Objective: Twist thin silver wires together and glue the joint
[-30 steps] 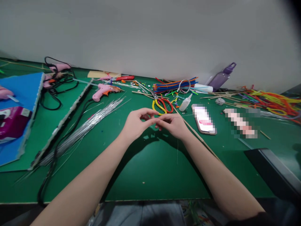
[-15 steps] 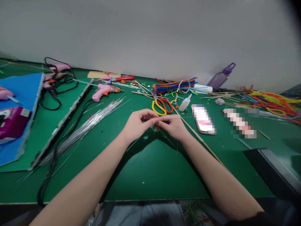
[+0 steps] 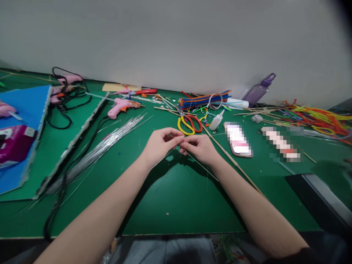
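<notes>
My left hand (image 3: 159, 144) and my right hand (image 3: 200, 146) meet fingertip to fingertip just above the green table (image 3: 170, 198), near its middle. Between them they pinch a thin silver wire (image 3: 202, 167), whose free end slants down and right past my right wrist. A second strand shows faintly below my left fingers. Just behind the hands lie scissors with yellow and red handles (image 3: 189, 123). A long wooden stick (image 3: 233, 161) runs diagonally under my right forearm.
A bundle of silver wires (image 3: 93, 154) lies to the left beside a black cable. Pink glue guns (image 3: 122, 105), pipe cleaners (image 3: 203, 99), a small glue bottle (image 3: 216, 120), a phone (image 3: 238, 139), a purple bottle (image 3: 258, 90) and more pipe cleaners (image 3: 316, 117) crowd the back. A dark box (image 3: 321, 200) sits front right.
Both hands stayed almost in place, fingers working together. A thin wire has come into view, its free end now reaching down and right beyond my right wrist.
</notes>
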`<state>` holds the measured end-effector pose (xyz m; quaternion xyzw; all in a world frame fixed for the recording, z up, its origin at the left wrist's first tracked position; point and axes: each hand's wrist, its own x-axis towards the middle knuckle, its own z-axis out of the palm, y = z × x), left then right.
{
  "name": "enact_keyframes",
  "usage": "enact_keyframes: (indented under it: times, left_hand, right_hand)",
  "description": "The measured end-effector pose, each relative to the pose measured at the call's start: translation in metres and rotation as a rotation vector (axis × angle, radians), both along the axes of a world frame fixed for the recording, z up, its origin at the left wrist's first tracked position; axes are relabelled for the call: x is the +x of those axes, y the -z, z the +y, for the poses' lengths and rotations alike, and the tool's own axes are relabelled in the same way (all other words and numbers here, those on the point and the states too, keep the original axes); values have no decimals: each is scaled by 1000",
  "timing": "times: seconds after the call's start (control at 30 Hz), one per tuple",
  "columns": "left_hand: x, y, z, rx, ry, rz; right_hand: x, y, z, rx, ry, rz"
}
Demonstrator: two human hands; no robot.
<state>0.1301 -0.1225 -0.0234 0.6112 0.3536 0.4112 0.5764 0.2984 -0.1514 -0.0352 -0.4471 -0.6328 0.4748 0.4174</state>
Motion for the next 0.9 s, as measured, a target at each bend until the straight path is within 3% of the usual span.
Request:
enact_keyframes:
  times: [0.23,0.43,0.57,0.9]
  left_hand:
    - [1,-1,1,-48,-27,-87]
    - [3,4,2,-325,-100,-60]
    - [8,5,-5,-355,-5,-2]
    - [16,11,-17,-517,118,-211]
  right_hand:
    - [-2,-1,0,35,86,5]
    - [-3,-3,1,152,349,-7]
    - [-4,-2,1,194,400,-10]
    - [-10,2,-1,185,448,-82]
